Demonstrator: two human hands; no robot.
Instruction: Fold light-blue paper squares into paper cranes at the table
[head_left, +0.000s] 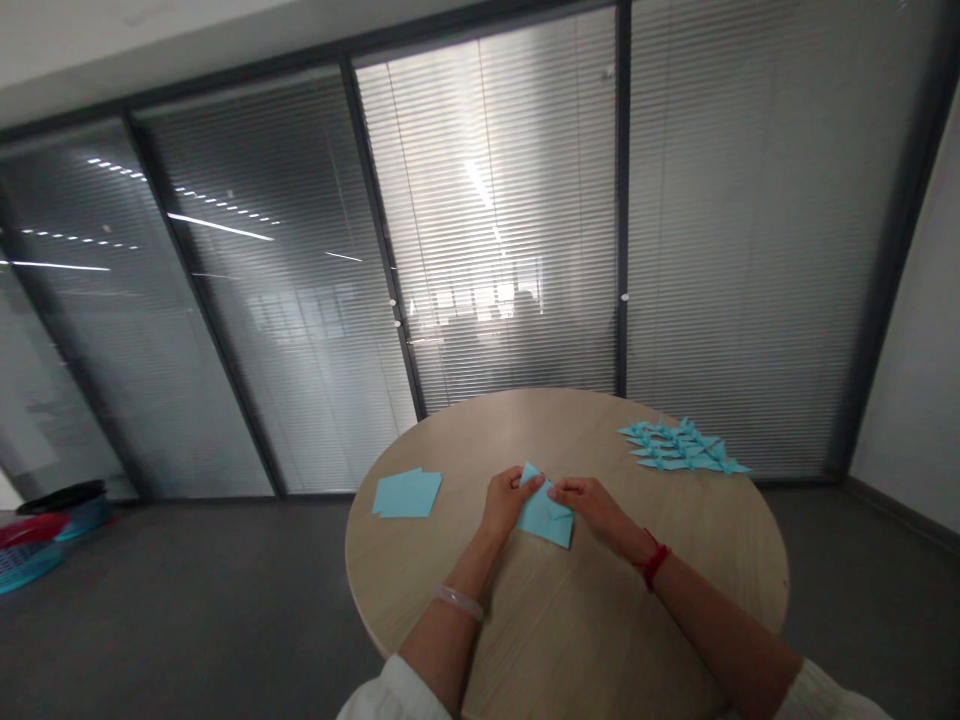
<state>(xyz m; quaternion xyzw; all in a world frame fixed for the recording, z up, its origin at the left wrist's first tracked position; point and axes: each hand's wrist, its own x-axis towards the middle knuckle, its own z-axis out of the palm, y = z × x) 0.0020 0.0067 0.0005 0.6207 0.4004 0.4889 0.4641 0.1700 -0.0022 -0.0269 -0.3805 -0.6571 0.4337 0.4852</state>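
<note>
A partly folded sheet of light blue origami paper [545, 523] is between my hands, over the middle of the round table. My left hand [507, 498] grips its left side, thumb on top near the upper corner. On the opposite side, my right hand [592, 505] pinches the paper's upper right edge between thumb and fingers. Creases and a folded flap show on the paper's right half. Farther left lies a small stack of flat light blue paper sheets [407, 494]. Several folded blue paper cranes [682, 445] sit in rows at the table's far right.
The round wooden table [600, 640] stands before a glass partition with blinds [495, 200]. Blue and red baskets [37, 555] rest on the dark floor at the far left. A white wall [915, 370] rises at the right.
</note>
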